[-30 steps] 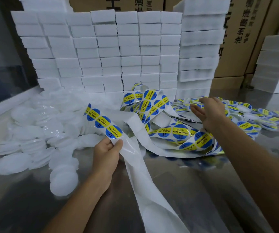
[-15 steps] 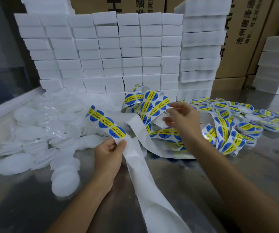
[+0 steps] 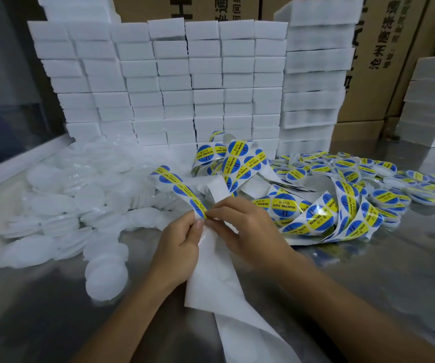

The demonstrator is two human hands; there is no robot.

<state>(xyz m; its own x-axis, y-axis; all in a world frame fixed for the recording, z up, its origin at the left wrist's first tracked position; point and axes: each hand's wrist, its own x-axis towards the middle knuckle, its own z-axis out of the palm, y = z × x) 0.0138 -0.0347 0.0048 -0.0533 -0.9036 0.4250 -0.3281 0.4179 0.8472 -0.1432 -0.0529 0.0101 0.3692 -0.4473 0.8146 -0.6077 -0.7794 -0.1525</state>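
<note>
Near the middle of the grey metal table (image 3: 368,279), the left hand (image 3: 178,247) pinched the white backing strip of round blue-and-yellow stickers (image 3: 179,188) taut. The right hand (image 3: 245,229) nipped the end sticker (image 3: 200,210) between thumb and forefinger, likely to peel it. Half a second earlier, the right hand hovered open nearer the table's right edge.

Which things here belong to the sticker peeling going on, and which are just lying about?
In hand: left hand gripping the label strip; right hand pinching its lowest blue-and-yellow sticker; bare backing paper hanging below.
Lying about: plain white lids, labelled lids, white block stacks, cardboard boxes.
</note>
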